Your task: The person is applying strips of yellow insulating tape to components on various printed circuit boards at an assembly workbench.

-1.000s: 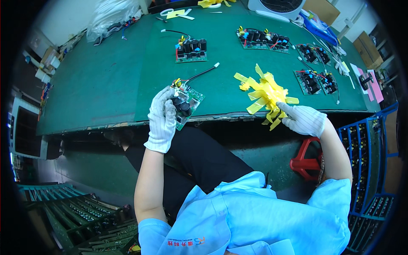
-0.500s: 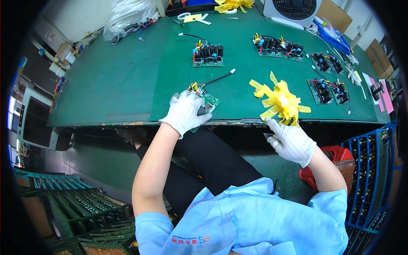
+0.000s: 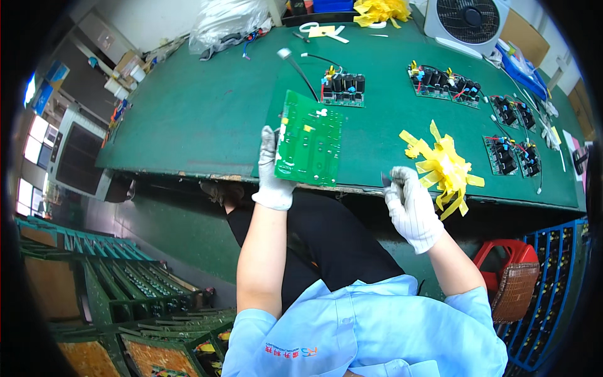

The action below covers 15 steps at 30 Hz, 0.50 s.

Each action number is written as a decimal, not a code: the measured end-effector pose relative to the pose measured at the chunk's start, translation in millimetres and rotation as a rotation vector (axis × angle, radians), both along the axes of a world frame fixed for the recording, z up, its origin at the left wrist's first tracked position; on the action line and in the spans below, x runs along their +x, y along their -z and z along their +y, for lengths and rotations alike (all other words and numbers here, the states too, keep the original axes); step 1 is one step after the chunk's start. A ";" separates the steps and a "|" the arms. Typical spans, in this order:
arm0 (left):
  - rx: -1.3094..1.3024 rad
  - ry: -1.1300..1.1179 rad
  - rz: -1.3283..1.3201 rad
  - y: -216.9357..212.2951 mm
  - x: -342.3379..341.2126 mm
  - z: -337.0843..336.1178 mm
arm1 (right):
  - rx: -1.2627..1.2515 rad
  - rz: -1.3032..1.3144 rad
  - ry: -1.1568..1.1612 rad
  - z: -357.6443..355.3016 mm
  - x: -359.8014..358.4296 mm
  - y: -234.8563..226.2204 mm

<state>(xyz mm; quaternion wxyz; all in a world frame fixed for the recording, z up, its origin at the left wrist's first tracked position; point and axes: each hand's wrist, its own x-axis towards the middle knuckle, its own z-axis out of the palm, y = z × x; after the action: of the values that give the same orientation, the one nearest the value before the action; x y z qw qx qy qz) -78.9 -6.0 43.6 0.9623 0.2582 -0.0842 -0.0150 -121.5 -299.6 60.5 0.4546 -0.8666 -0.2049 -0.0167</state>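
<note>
My left hand [image 3: 274, 173], in a white glove, grips a green circuit board [image 3: 309, 141] by its left edge. The board is raised above the table's front edge, its soldered underside facing me, and a black cable with a white plug [image 3: 295, 70] sticks up behind it. The board's components are hidden. My gloved right hand [image 3: 411, 207] is closed, with a small dark flat piece [image 3: 385, 180] jutting from between thumb and fingers; its kind is unclear. Just beyond that hand, a bunch of yellow tape strips [image 3: 445, 164] hangs partly over the table edge.
On the green table [image 3: 201, 119] stand an assembled circuit board [image 3: 343, 88] and several more at the right [image 3: 443, 83]. A fan [image 3: 468, 22], a plastic bag [image 3: 226, 25] and more yellow tape [image 3: 382, 11] line the back. A red chair [image 3: 505, 270] and racks flank me.
My left hand has lifted the circuit board and turned its underside toward me. My right hand has drawn away from the yellow tape, its dark piece now pointing up. The whole view has shifted.
</note>
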 end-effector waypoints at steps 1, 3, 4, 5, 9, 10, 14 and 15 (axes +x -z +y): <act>0.018 -0.061 0.068 3.6 0.1 -9.7 | 0.120 -0.073 0.022 6.7 3.9 0.5; -0.008 -0.048 0.151 15.7 0.8 -19.7 | 0.284 -0.092 0.047 18.7 9.7 1.3; -0.019 -0.038 0.155 21.1 1.0 -24.7 | 0.272 -0.090 0.056 24.4 14.2 1.4; -0.080 -0.009 0.197 27.2 -1.2 -30.7 | 0.245 -0.191 0.043 30.4 19.7 1.5; -0.289 0.143 0.098 65.0 -1.1 -19.6 | 0.204 -0.272 -0.007 58.3 34.3 10.1; -0.337 0.178 0.029 67.2 -1.1 -20.7 | 0.172 -0.252 -0.016 64.0 36.2 12.4; 0.011 -0.022 0.174 46.9 2.5 -38.4 | 0.178 -0.295 0.023 80.3 50.4 40.3; 0.018 0.004 0.211 45.0 2.1 -38.6 | 0.123 -0.343 0.022 82.7 53.7 40.4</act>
<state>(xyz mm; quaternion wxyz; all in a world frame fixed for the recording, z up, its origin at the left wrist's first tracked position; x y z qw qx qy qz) -76.8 -44.6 -1.4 0.9635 0.2634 0.0172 -0.0450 -67.8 -216.9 20.1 0.4649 -0.8238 -0.2688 -0.1817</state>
